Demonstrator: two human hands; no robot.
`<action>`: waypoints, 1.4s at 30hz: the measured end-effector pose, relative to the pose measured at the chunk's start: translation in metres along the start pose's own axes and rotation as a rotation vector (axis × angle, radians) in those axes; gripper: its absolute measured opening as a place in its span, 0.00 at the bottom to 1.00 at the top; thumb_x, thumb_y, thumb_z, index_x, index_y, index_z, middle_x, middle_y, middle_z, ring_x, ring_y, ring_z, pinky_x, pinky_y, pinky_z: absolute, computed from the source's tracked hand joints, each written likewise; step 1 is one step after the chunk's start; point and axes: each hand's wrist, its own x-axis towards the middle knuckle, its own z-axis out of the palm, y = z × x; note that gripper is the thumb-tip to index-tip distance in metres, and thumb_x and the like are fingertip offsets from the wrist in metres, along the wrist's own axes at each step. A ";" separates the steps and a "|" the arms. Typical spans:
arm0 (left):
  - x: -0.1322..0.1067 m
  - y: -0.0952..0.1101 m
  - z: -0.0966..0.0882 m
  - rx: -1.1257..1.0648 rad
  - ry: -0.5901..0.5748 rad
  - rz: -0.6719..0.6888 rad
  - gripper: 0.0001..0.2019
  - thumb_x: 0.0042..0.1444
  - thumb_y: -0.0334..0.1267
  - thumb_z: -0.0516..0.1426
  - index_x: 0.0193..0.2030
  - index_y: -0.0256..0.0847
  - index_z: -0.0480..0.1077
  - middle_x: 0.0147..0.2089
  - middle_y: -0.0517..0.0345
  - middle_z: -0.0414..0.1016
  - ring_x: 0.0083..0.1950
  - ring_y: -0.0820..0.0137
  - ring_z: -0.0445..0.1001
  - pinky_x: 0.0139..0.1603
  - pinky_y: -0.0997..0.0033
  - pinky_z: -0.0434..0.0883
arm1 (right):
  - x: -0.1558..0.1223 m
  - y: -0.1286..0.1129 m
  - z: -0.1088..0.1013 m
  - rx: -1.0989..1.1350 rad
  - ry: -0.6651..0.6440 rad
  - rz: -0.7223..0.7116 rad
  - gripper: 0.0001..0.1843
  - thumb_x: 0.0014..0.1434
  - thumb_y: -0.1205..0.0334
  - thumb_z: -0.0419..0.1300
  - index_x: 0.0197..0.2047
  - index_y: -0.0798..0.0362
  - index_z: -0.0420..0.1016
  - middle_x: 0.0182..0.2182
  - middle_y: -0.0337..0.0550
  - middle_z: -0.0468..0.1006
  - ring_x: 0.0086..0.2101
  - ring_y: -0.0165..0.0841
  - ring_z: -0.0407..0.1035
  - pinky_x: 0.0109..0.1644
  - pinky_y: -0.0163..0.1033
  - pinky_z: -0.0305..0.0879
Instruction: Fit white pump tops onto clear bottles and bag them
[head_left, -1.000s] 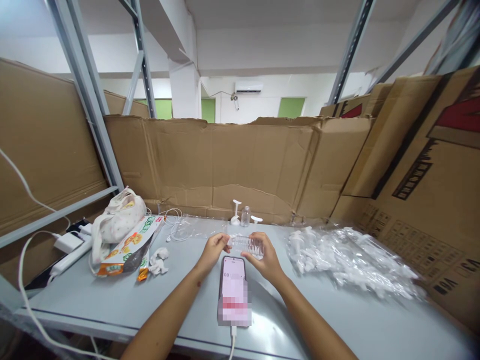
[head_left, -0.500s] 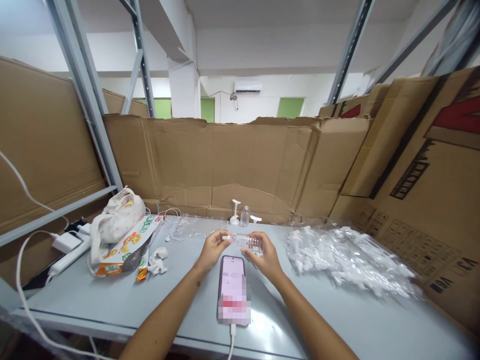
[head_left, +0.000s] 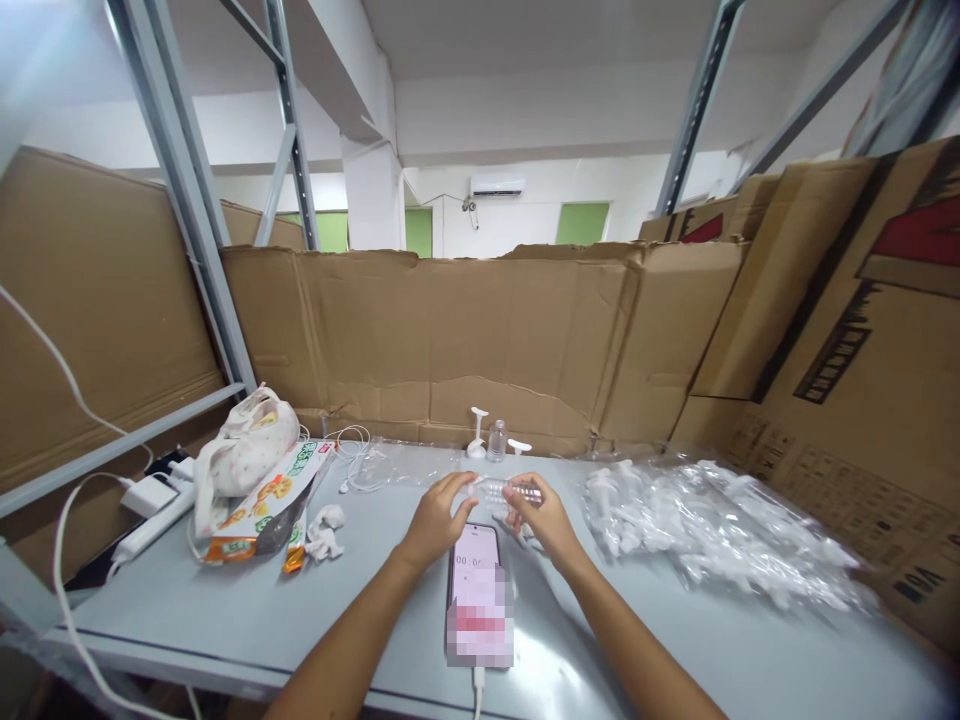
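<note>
Brown cardboard panels (head_left: 480, 320) stand behind a grey worktop (head_left: 382, 620). At its left end sits a white power strip (head_left: 154, 522), then a cloth bag (head_left: 247, 445), a snack packet (head_left: 279, 492), crumpled tissue (head_left: 325, 533) and white earphones (head_left: 363, 488). Next, the left hand (head_left: 436, 515) curls at the neck end of a clear ribbed bottle (head_left: 493, 489); whether it grips cannot be told. Below lies a smartphone (head_left: 476, 590); beyond, a white pump dispenser (head_left: 477, 446) and second bottle (head_left: 498, 441) stand upright. The right hand (head_left: 544, 515) grasps the ribbed bottle's body, sideways above the worktop. Rightmost, transparent plastic (head_left: 739, 520) covers white pump heads (head_left: 611, 500).
</note>
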 end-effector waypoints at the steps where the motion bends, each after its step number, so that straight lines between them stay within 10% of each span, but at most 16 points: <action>1: 0.000 -0.004 0.002 0.078 -0.045 0.010 0.16 0.58 0.37 0.52 0.53 0.44 0.66 0.51 0.51 0.72 0.53 0.62 0.68 0.55 0.61 0.62 | 0.000 -0.001 -0.002 -0.101 0.021 -0.091 0.19 0.47 0.48 0.63 0.35 0.52 0.65 0.21 0.37 0.72 0.20 0.31 0.67 0.24 0.36 0.65; 10: 0.000 -0.021 0.004 0.531 -0.283 -0.015 0.15 0.56 0.35 0.54 0.51 0.41 0.68 0.45 0.49 0.74 0.47 0.60 0.69 0.48 0.61 0.61 | -0.001 0.000 -0.008 -0.473 -0.226 -0.565 0.11 0.53 0.62 0.59 0.42 0.51 0.69 0.42 0.48 0.71 0.46 0.40 0.66 0.49 0.45 0.64; 19: -0.002 -0.010 -0.001 0.600 -0.130 0.100 0.10 0.54 0.40 0.58 0.42 0.41 0.70 0.39 0.54 0.76 0.43 0.63 0.69 0.48 0.62 0.58 | -0.004 -0.007 -0.006 -0.277 -0.027 -0.068 0.16 0.52 0.49 0.59 0.37 0.53 0.68 0.19 0.37 0.73 0.18 0.33 0.69 0.25 0.38 0.66; 31: -0.002 -0.015 0.004 0.503 -0.403 0.002 0.12 0.55 0.37 0.55 0.47 0.43 0.70 0.45 0.56 0.75 0.48 0.65 0.69 0.49 0.66 0.62 | -0.006 -0.013 -0.011 -0.501 -0.295 -0.556 0.13 0.48 0.69 0.57 0.40 0.51 0.68 0.42 0.47 0.70 0.46 0.40 0.65 0.50 0.44 0.62; 42: -0.004 -0.007 0.007 0.600 -0.174 0.011 0.11 0.55 0.39 0.57 0.44 0.43 0.70 0.42 0.57 0.78 0.45 0.66 0.71 0.52 0.61 0.57 | -0.006 -0.010 -0.008 -0.487 0.016 -0.122 0.16 0.55 0.47 0.54 0.30 0.52 0.67 0.14 0.32 0.64 0.15 0.30 0.63 0.22 0.34 0.58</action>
